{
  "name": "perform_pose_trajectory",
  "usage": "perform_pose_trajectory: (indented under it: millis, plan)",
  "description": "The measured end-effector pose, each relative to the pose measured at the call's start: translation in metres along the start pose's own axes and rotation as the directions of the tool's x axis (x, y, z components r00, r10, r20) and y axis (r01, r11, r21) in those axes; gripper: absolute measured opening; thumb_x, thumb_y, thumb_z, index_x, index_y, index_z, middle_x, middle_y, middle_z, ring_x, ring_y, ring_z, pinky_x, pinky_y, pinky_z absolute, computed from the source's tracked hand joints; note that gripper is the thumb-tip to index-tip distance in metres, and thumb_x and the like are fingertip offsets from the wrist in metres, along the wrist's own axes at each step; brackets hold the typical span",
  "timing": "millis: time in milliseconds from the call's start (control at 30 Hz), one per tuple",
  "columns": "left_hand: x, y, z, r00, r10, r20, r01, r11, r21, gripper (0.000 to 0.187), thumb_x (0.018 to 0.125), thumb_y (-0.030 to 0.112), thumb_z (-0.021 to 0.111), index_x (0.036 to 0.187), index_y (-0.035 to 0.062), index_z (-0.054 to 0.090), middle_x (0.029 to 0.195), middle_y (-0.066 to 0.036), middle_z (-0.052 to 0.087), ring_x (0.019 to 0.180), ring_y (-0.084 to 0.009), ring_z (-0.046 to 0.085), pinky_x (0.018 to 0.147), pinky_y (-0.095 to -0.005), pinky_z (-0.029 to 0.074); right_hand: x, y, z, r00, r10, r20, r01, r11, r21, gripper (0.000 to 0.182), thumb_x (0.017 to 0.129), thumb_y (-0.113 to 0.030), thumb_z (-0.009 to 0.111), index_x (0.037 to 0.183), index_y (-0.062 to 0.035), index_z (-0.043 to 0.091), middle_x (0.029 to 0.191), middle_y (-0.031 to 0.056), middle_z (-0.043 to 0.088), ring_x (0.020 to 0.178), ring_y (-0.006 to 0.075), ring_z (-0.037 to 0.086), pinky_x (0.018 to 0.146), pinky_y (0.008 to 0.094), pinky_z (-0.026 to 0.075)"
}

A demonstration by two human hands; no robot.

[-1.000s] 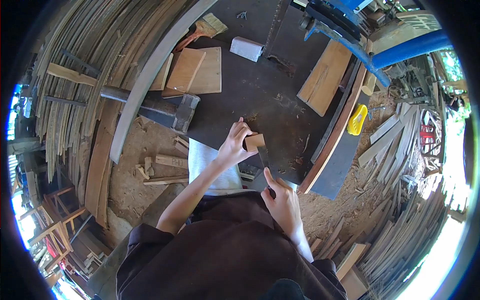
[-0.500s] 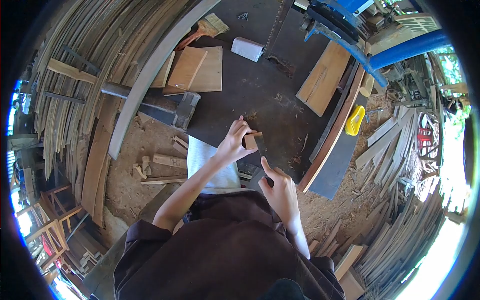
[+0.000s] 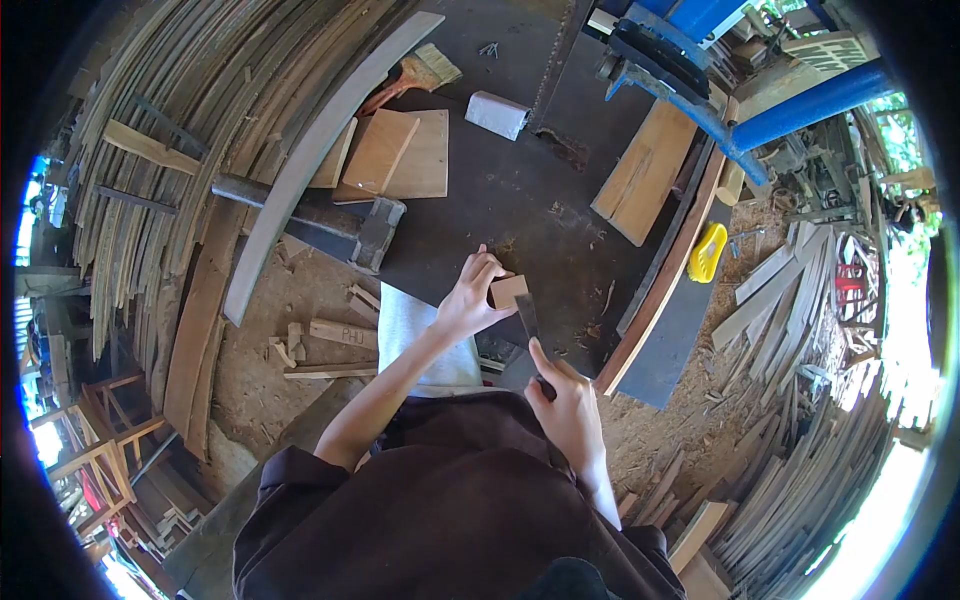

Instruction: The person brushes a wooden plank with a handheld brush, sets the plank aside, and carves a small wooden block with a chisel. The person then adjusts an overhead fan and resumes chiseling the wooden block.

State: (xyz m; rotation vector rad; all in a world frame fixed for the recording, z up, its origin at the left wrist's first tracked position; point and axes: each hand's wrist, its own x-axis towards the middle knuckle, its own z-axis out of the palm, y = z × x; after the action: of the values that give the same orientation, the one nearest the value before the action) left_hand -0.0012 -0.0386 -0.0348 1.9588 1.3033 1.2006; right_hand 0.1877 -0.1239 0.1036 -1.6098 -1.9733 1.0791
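Observation:
My left hand grips a small wooden block between thumb and fingers, over the near edge of the dark tabletop. In my right hand is a flat metal file, its dark blade pointing away from me. The index finger lies stretched along the blade, while the other fingers curl around the handle, which is mostly hidden. The far end of the file meets the right edge of the block.
A hammer lies at the table's left edge, near thin boards and a paintbrush. Farther back are a white block-like piece and a handsaw. A plank and yellow object are to the right.
The file has drawn back towards me, so its tip now sits at the block's edge instead of reaching past it. The block's flat face is turned more towards the camera.

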Motion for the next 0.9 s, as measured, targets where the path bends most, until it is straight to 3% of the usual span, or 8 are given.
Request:
perform_pose_trajectory:
  millis: [100, 233, 333, 400, 633, 733, 800, 900]
  plan:
    - [0.001, 0.001, 0.002, 1.000, -0.003, -0.006, 0.003, 1.000, 0.030, 0.048, 0.060, 0.010, 0.085, 0.095, 0.0018, 0.055, 0.096, -0.014, 0.054, 0.097, -0.0369, 0.055, 0.116, -0.0508, 0.034, -0.007, -0.002, 0.005, 0.998, -0.010, 0.057, 0.012, 0.999, -0.044, 0.053, 0.083, -0.006, 0.065, 0.136, -0.0061, 0.058, 0.081, 0.0168, 0.061, 0.068, 0.0348, 0.065, 0.063, 0.0440, 0.052]
    - [-0.002, -0.003, 0.003, 1.000, -0.025, -0.006, 0.026, 0.999, 0.032, 0.046, 0.060, 0.010, 0.085, 0.094, 0.0019, 0.055, 0.097, -0.014, 0.054, 0.099, -0.0367, 0.055, 0.116, -0.0501, 0.034, 0.008, 0.004, 0.015, 0.998, -0.060, 0.021, 0.061, 0.998, -0.034, 0.053, 0.083, -0.007, 0.066, 0.135, -0.0060, 0.058, 0.080, 0.0164, 0.061, 0.067, 0.0350, 0.065, 0.064, 0.0452, 0.052]
    - [0.000, 0.002, 0.004, 0.999, -0.030, -0.015, 0.030, 1.000, -0.002, 0.044, 0.060, 0.006, 0.082, 0.094, 0.0017, 0.055, 0.097, -0.014, 0.054, 0.101, -0.0368, 0.054, 0.117, -0.0502, 0.033, 0.018, 0.001, 0.014, 1.000, 0.005, 0.017, -0.004, 0.999, -0.032, 0.053, 0.081, -0.002, 0.064, 0.133, -0.0056, 0.060, 0.079, 0.0179, 0.059, 0.070, 0.0357, 0.062, 0.066, 0.0413, 0.050]
    - [0.000, 0.001, 0.001, 0.999, -0.035, -0.006, 0.035, 0.999, 0.008, 0.043, 0.059, 0.004, 0.080, 0.094, 0.0016, 0.055, 0.098, -0.014, 0.054, 0.101, -0.0370, 0.054, 0.118, -0.0503, 0.033, 0.009, 0.004, 0.015, 0.997, -0.081, 0.011, 0.082, 0.994, -0.073, 0.052, 0.083, -0.008, 0.065, 0.134, -0.0058, 0.058, 0.081, 0.0168, 0.061, 0.068, 0.0359, 0.065, 0.064, 0.0456, 0.053]
    - [-0.002, -0.002, 0.005, 1.000, -0.024, 0.011, 0.023, 0.999, 0.036, 0.044, 0.058, 0.004, 0.080, 0.094, 0.0020, 0.055, 0.095, -0.014, 0.053, 0.100, -0.0370, 0.054, 0.118, -0.0520, 0.032, 0.012, 0.012, 0.019, 0.995, -0.097, -0.018, 0.096, 0.994, -0.042, 0.050, 0.084, -0.008, 0.064, 0.134, -0.0055, 0.059, 0.081, 0.0170, 0.062, 0.068, 0.0362, 0.065, 0.064, 0.0454, 0.053]
    - [0.000, 0.000, 0.002, 1.000, -0.024, -0.001, 0.024, 0.999, 0.030, 0.046, 0.061, 0.008, 0.084, 0.096, 0.0028, 0.056, 0.097, -0.014, 0.055, 0.100, -0.0367, 0.056, 0.116, -0.0514, 0.034, 0.028, 0.007, 0.015, 0.995, -0.054, -0.085, 0.051, 0.998, -0.041, 0.055, 0.080, -0.001, 0.065, 0.135, -0.0048, 0.059, 0.079, 0.0189, 0.060, 0.070, 0.0345, 0.063, 0.065, 0.0406, 0.049]
    - [0.004, 0.005, 0.001, 0.996, 0.068, -0.052, -0.066, 0.998, 0.024, 0.049, 0.064, 0.014, 0.087, 0.102, 0.0038, 0.058, 0.101, -0.013, 0.059, 0.102, -0.0354, 0.058, 0.114, -0.0517, 0.035, 0.028, 0.010, 0.003, 0.977, -0.053, -0.205, 0.056, 0.998, 0.008, 0.054, 0.082, 0.001, 0.065, 0.136, -0.0045, 0.058, 0.077, 0.0183, 0.059, 0.067, 0.0312, 0.062, 0.064, 0.0384, 0.049]
    - [0.009, 0.013, -0.007, 0.996, 0.051, -0.076, -0.050, 0.999, 0.007, 0.049, 0.068, 0.016, 0.086, 0.109, 0.0051, 0.060, 0.108, -0.012, 0.063, 0.108, -0.0323, 0.060, 0.114, -0.0519, 0.035, 0.014, 0.015, -0.016, 0.962, -0.059, -0.267, 0.072, 0.997, 0.038, 0.055, 0.084, 0.002, 0.065, 0.138, -0.0057, 0.057, 0.074, 0.0139, 0.055, 0.060, 0.0220, 0.050, 0.058, 0.0324, 0.044]
